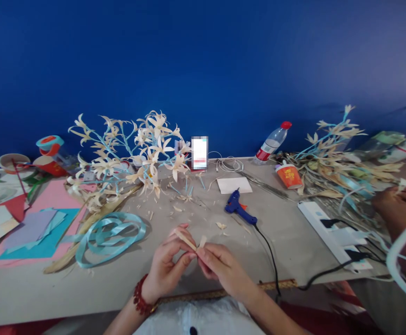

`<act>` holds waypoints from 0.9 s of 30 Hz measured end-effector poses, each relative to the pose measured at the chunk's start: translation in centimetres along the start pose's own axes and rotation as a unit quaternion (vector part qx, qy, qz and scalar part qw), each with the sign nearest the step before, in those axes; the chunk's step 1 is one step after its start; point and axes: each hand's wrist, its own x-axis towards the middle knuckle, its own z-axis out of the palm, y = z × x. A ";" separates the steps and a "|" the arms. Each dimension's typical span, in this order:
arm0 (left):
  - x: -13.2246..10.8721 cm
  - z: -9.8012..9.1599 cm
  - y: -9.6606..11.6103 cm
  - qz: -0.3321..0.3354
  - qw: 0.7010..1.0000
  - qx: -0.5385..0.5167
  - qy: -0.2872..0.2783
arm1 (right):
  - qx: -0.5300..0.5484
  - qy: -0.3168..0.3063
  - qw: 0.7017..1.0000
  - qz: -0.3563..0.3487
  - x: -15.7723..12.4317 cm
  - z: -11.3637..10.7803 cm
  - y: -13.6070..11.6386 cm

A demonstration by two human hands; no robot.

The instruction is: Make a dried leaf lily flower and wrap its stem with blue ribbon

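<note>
Pinching a pale leaf strip (190, 241) between the fingertips of both hands, I hold it just above the near part of the table (287, 232). My left hand (166, 265) has thumb and forefinger pressed onto the strip's left end, which sticks up past my fingers. My right hand (220, 266) closes thumb and forefinger on the other end, where a short tip pokes up. The two hands meet at the fingertips; I cannot tell whether they touch. A red bead bracelet (140, 300) sits on my left wrist.

Just beyond the grip, small pale scraps (220, 225) lie on the tabletop. Near the grip on its left is a loose coil of light blue ribbon (114, 235), and past that are sheets of coloured paper (38, 232). Beyond the grip and to its right rests a blue glue gun (240, 210), its black cord (271, 260) running back past my right hand to the table edge. Farther beyond the grip is a spray of pale flowers (143, 144) on blue stems. Well off to the right of the grip are a white power strip (328, 232) and another person's hand (389, 209). Below my right wrist, a wooden ruler (280, 284) lies along the table edge.
</note>
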 end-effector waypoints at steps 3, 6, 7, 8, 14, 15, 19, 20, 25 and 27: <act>-0.1 0.2 0.0 0.004 1.000 -0.008 0.003 | 0.206 -0.085 0.969 0.105 0.1 -0.2 0.1; -0.2 0.3 -0.2 -0.002 1.000 -0.026 0.012 | 0.279 -0.161 0.935 0.151 0.2 -0.5 0.2; -0.2 0.3 -0.3 -0.007 0.999 -0.030 0.018 | 0.266 -0.157 0.940 0.144 0.2 -0.6 0.1; -0.2 0.3 -0.4 -0.013 0.999 -0.031 0.025 | 0.231 -0.133 0.956 0.123 0.2 -0.7 0.1; -0.5 0.1 -1.0 -0.055 0.998 0.005 0.043 | -0.128 0.009 0.990 -0.051 -0.5 -0.2 -0.7; -0.5 0.0 -0.9 -0.051 0.998 0.010 0.040 | -0.163 0.013 0.985 -0.058 -0.5 -0.1 -0.8; -0.3 0.1 -0.6 -0.003 0.999 0.026 0.039 | -0.177 0.040 0.981 -0.071 -0.2 0.3 -0.5; -0.3 0.1 -0.4 0.010 0.999 0.028 0.039 | -0.129 0.029 0.990 -0.059 0.0 0.3 -0.3; -0.7 0.1 -0.1 0.019 0.999 0.018 0.021 | 0.215 -0.122 0.962 0.113 0.6 0.1 0.2; -0.8 0.2 -0.2 0.003 1.000 -0.006 0.025 | 0.290 -0.185 0.925 0.162 0.8 0.0 0.4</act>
